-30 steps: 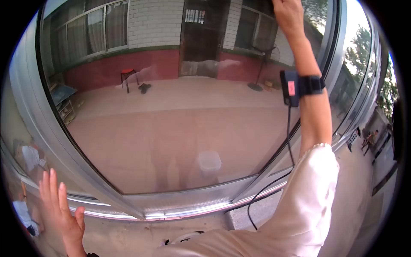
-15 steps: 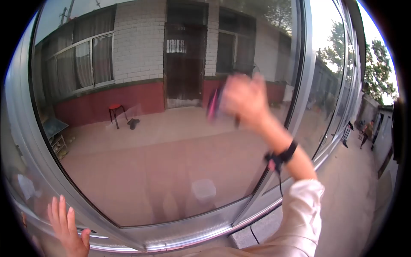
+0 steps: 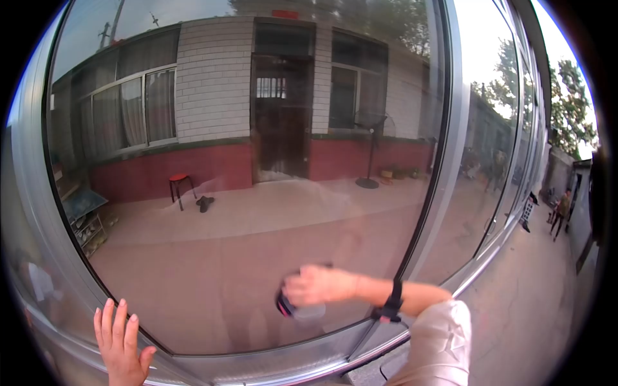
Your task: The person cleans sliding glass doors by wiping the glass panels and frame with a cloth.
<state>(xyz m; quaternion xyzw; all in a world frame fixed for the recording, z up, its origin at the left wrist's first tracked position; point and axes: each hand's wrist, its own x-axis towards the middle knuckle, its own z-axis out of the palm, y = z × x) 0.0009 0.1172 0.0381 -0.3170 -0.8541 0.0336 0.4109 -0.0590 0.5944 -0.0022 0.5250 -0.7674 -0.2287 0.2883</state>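
A large glass pane (image 3: 193, 257) in a metal frame (image 3: 55, 212) stands in front of me. My right hand (image 3: 318, 285) is closed on a dark pad with a pink edge (image 3: 282, 303), at the lower middle of the pane. The pad appears to be against the glass; fingers cover much of it, so its exact kind does not show. A black strap (image 3: 394, 299) with a small device goes round my right wrist. Down at the lower left, my left hand (image 3: 125, 344) is open, fingers spread, by the frame's corner; whether it touches cannot be told.
Through the glass appear a red stool (image 3: 179, 177), dark shoes (image 3: 205, 204), a standing fan (image 3: 370, 151) and a brown door (image 3: 281, 116). A shelf (image 3: 90, 228) stands at the left. Outside on the right, a person (image 3: 561, 212) is in the concrete passage (image 3: 515, 302).
My right hand has swept down and to the left across the pane with the pad. My left hand has shifted slightly right. The camera view has tilted upward a little.
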